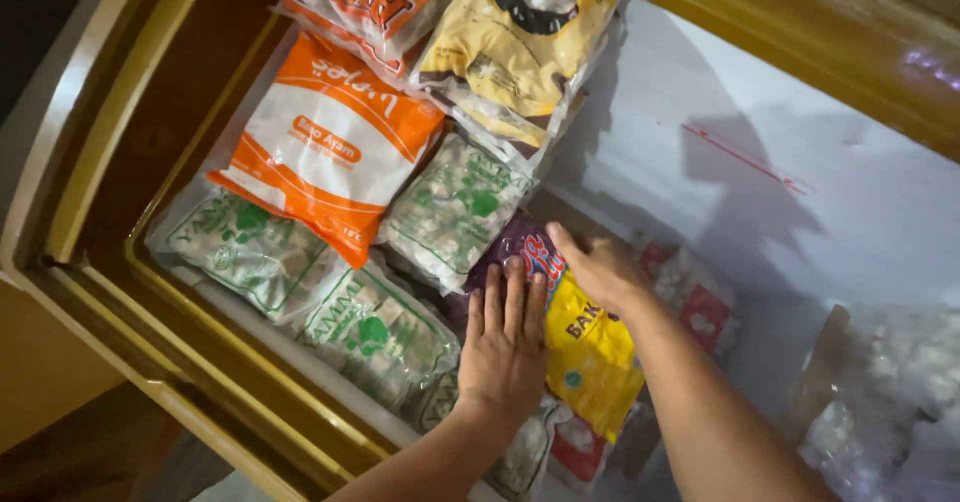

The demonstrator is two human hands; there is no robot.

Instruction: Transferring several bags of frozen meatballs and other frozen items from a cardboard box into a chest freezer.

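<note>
The yellow-and-purple packet, its long axis running away from the person, was pinned in the freezer between the flat, open left hand and the right hand cupped over its far end.

Both hands reach down into an open chest freezer with a frosted white inner wall. The left hand lies flat, palm down, on a purple and yellow packet at the lower middle of the frame. The right hand rests on the same packet's upper edge, fingers pointing up-left. Above, toward the upper left, lies an orange and white bag, with clear green-printed bags beside and below it. Yellow bags lie at the top.
</note>
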